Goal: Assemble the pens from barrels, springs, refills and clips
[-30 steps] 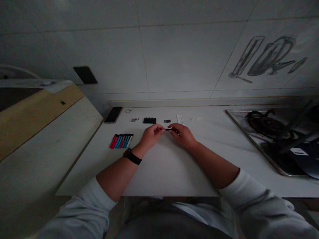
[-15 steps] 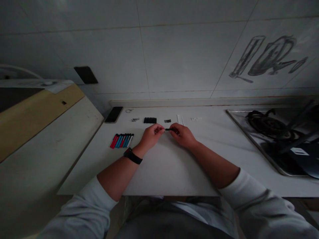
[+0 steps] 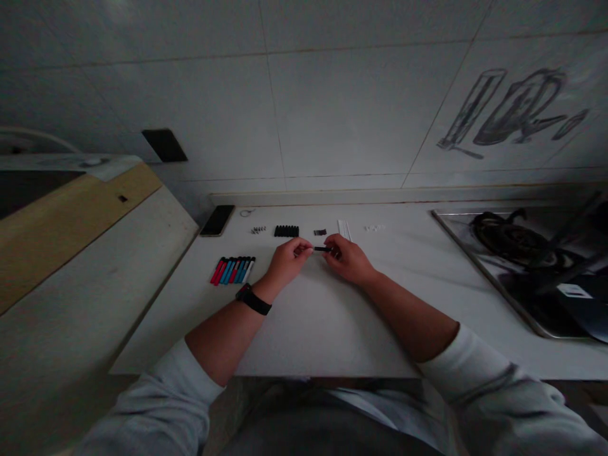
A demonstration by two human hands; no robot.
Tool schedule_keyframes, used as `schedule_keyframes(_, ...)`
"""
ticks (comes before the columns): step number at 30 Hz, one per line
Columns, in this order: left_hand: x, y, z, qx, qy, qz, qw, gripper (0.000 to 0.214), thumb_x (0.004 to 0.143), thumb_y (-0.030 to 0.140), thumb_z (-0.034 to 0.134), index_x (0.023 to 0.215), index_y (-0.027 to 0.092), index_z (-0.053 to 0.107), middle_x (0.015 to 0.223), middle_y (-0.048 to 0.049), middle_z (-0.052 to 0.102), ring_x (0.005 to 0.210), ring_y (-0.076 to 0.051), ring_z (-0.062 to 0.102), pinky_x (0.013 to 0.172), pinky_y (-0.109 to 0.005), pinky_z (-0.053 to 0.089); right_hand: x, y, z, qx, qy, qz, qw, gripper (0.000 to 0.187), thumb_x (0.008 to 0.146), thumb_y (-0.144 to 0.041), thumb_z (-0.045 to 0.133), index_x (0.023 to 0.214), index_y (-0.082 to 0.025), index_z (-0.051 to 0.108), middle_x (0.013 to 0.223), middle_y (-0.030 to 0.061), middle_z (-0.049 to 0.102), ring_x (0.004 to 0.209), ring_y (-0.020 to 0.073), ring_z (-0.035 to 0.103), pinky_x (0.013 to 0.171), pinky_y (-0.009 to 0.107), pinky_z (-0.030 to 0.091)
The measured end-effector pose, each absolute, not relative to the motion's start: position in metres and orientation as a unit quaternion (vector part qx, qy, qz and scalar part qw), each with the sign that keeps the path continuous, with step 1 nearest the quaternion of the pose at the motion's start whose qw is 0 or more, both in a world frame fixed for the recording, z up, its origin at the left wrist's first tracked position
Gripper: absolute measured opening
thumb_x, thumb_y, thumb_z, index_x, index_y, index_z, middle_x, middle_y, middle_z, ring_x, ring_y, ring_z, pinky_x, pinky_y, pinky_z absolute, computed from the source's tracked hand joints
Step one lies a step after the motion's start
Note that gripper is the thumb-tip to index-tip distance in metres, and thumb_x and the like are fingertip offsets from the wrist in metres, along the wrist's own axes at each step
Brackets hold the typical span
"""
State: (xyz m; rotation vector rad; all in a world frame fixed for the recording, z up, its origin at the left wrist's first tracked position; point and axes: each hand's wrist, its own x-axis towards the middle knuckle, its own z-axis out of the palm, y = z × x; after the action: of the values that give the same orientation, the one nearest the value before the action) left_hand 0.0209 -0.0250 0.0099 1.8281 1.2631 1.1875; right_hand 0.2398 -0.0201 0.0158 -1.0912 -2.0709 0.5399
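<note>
My left hand (image 3: 287, 258) and my right hand (image 3: 350, 258) meet over the middle of the white counter. Between their fingertips lies a slim black pen-like piece (image 3: 323, 249), roughly level. Left thumb and fingers pinch at its left end, where any smaller part is hidden. The right fingers close round its right end. Just beyond the hands are small dark pieces (image 3: 320, 232), a row of black caps (image 3: 286, 231) and thin white sticks (image 3: 344, 229). Several red, blue and white pen barrels (image 3: 232, 270) with black ends lie side by side left of my left wrist.
Small metallic springs or tips (image 3: 259, 230) and tiny clear pieces (image 3: 375, 228) lie along the back of the counter (image 3: 327, 329). A phone (image 3: 217, 220) and a thin ring (image 3: 246, 213) are at the back left. A gas stove (image 3: 515, 288) occupies the right side.
More of the black piece shows between the hands, as the right fingertips have shifted slightly along it. Both hands otherwise stay in place.
</note>
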Motion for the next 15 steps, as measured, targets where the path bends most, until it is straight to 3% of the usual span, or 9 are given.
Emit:
schedule_keyframes(4, 0.0202, -0.0235, 0.0078, 0.687, 0.484, 0.446, 0.306, 0.009, 0.089, 0.027, 0.068, 0.095, 0.020, 0.071, 0.091, -0.0035, 0.073, 0.083, -0.018, 0.066, 0.082, -0.032, 0.052, 0.2397, -0.0210, 0.0169, -0.425, -0.810, 0.198, 0.351, 0.009, 0.095, -0.026, 0.058, 0.102, -0.023, 0.062, 0.084, 0.0025, 0.070, 0.070, 0.0161, 0.063, 0.066, 0.028, 0.046)
schedule_keyframes(11, 0.0202, -0.0237, 0.0083, 0.688, 0.488, 0.446, 0.298, 0.008, 0.089, 0.027, 0.067, 0.094, 0.021, 0.070, 0.089, -0.0027, 0.073, 0.083, -0.018, 0.066, 0.081, -0.031, 0.052, 0.2402, -0.0187, 0.0133, -0.425, -0.805, 0.206, 0.359, 0.015, 0.091, -0.026, 0.064, 0.106, -0.024, 0.063, 0.086, 0.0025, 0.071, 0.072, 0.0167, 0.064, 0.068, 0.028, 0.048)
schedule_keyframes(15, 0.0207, -0.0238, 0.0088, 0.683, 0.487, 0.448, 0.309, 0.008, 0.089, 0.026, 0.067, 0.093, 0.020, 0.070, 0.089, -0.0032, 0.073, 0.084, -0.018, 0.066, 0.082, -0.031, 0.051, 0.2400, -0.0174, 0.0126, -0.436, -0.814, 0.186, 0.336, 0.013, 0.099, -0.031, 0.056, 0.101, -0.023, 0.065, 0.086, 0.0040, 0.071, 0.072, 0.0168, 0.063, 0.068, 0.029, 0.046)
